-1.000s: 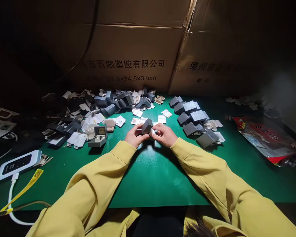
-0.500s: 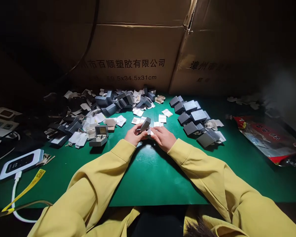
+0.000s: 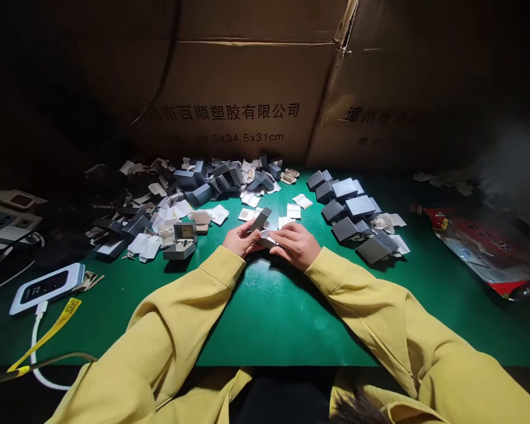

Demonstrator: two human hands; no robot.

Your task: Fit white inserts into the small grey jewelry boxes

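My left hand [image 3: 241, 238] and my right hand [image 3: 297, 243] meet over the green mat [image 3: 269, 306], both closed on one small grey hinged box [image 3: 260, 221]. Its lid tilts up and back; my right fingers press at the pale inside of its base. Another grey box [image 3: 181, 240] stands open on the mat just left of my left hand. White paper cards [image 3: 294, 210] lie right behind my hands.
A heap of grey boxes and white cards [image 3: 194, 185] fills the back left. Closed grey boxes [image 3: 351, 212] are grouped at the back right. Cardboard cartons [image 3: 247, 88] wall the rear. A white device with cable [image 3: 46, 285] lies left, a red packet [image 3: 486, 250] right.
The box's lid has swung open and back, and both hands have lowered slightly toward the mat. The view has shifted a little to the left.
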